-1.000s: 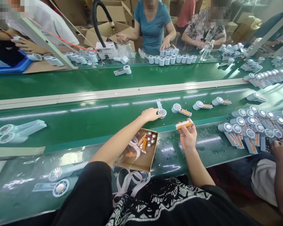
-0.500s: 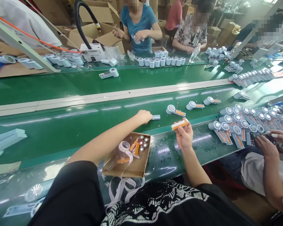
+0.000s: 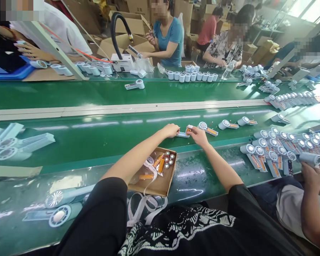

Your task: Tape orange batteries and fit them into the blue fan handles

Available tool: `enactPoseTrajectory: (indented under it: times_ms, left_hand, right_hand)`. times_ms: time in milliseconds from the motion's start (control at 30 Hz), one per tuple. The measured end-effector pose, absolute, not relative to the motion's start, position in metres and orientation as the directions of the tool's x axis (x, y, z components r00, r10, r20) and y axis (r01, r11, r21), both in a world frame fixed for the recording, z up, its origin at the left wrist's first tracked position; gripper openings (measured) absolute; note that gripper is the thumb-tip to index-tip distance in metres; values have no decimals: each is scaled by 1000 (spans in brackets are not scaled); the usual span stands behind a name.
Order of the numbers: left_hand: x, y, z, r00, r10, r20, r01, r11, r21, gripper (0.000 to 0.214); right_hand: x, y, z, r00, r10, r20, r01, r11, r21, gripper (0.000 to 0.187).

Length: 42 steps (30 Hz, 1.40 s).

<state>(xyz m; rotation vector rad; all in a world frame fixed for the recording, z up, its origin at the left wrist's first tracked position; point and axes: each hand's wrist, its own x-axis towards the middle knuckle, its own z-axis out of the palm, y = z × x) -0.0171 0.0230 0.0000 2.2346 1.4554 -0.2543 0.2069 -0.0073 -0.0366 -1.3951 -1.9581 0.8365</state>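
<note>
My left hand point(image 3: 171, 130) rests on the green belt point(image 3: 101, 137), its fingers closed over the head of a small white fan part point(image 3: 182, 134) whose handle sticks out to the right. My right hand point(image 3: 197, 135) has reached onto the belt beside it and grips an orange battery point(image 3: 188, 130) at the end of that handle. Just in front of my arms sits an open cardboard box point(image 3: 160, 184) holding several orange batteries and small round parts.
More white fan parts with orange batteries point(image 3: 208, 128) lie on the belt to the right, and many are grouped at a neighbour's place point(image 3: 280, 149). A neighbour's hand point(image 3: 310, 170) holds one. White tape loops point(image 3: 145, 204) hang by the box. People work across the far belt.
My right hand has moved from above the near table edge forward onto the belt, carrying the orange battery to the fan part under my left hand.
</note>
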Motion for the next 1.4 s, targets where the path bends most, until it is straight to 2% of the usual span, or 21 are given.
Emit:
enactPoseTrajectory:
  times_ms: [267,433,567,667,767,833,933,1000,1067,1100,1133,1167,1233,1300,1400]
  left_hand:
    - [-3,23,-2,383,852,-357,904,-266,335,28]
    - [1,21,2,321,894,-312,895,-178,410,30]
    - [-29,-11,27,303,930,-205,867,-180,464,37]
    - [-75,-62,45,418,893,-166,821,-294,489,26]
    - [-121,-114,47,580,758,-299,790,-434,433,18]
    - [-138,-140,38,548,747,-377,834,-455,311,22]
    - [-145,-166,26,464,790,-401,883,-448,141,25]
    - [-145,-182,25,454,821,-346,889,-446,106,21]
    - [-147,-200,30,443,867,-227,897,-427,118,21]
    - [-149,-211,33,426,890,-160,903,-409,129,20]
    - [-150,-222,36,404,909,-100,910,-389,143,19]
    - [-152,-232,39,382,923,-53,915,-370,159,20]
    - [-152,-251,41,342,940,9,921,-336,197,23]
    - [-149,-266,40,315,948,35,920,-314,235,26]
    - [-147,-280,35,262,964,44,931,-264,250,22]
  right_hand:
    - [208,6,-30,-532,847,-18,697,425,-577,32]
    - [190,13,-17,-697,690,-198,716,688,-122,36]
    - [184,14,-15,-728,646,-231,677,731,-87,36]
    - [185,16,-17,-742,638,-206,658,752,-42,36]
    - [188,19,-20,-735,654,-179,674,733,-90,30]
    - [191,21,-20,-716,680,-158,698,705,-128,28]
    - [194,13,-20,-640,765,-71,763,622,-173,30]
    - [192,-7,-18,-524,849,72,805,521,-283,28]
    - [183,-42,-15,-365,910,196,769,414,-488,28]
    - [175,-65,-13,-308,928,210,706,371,-603,30]
    - [165,-90,-11,-300,939,166,611,323,-722,33]
    - [153,-116,-8,-375,923,83,484,272,-832,36]
    - [126,-160,-1,-593,802,-73,305,140,-942,43]
    - [99,-189,8,-693,706,-147,351,153,-924,47]
    - [77,-204,20,-718,666,-199,513,314,-799,26]
